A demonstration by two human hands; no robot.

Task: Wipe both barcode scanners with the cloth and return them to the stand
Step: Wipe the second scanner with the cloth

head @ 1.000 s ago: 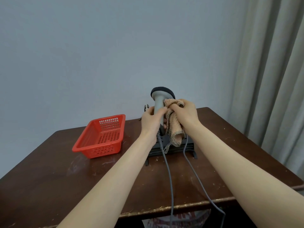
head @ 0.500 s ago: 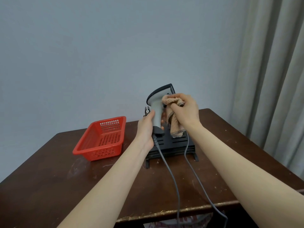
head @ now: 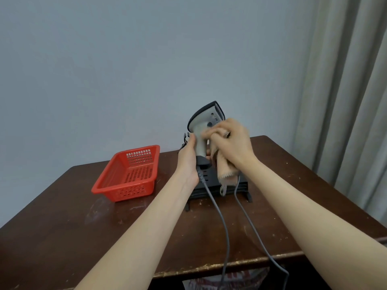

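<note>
A grey barcode scanner (head: 202, 126) with a dark head is held upright above the black stand (head: 240, 186) at the back of the table. My left hand (head: 188, 155) grips its handle from the left. My right hand (head: 230, 141) is closed on a beige cloth (head: 225, 172) and presses it against the scanner's right side; the cloth's end hangs down over the stand. The scanner's grey cable (head: 222, 222) runs toward me over the table edge. A second grey cable (head: 251, 222) leaves the stand; the scanner it belongs to is hidden behind my hands.
A red perforated plastic basket (head: 127, 174) sits left of the stand on the dark wooden table (head: 62, 237). A pale wall is close behind and grey curtains (head: 345, 91) hang at the right. The table's worn front edge is near me.
The scanner has been lifted a little and turned so its head points right. My right hand with the cloth has slid down along the scanner's side.
</note>
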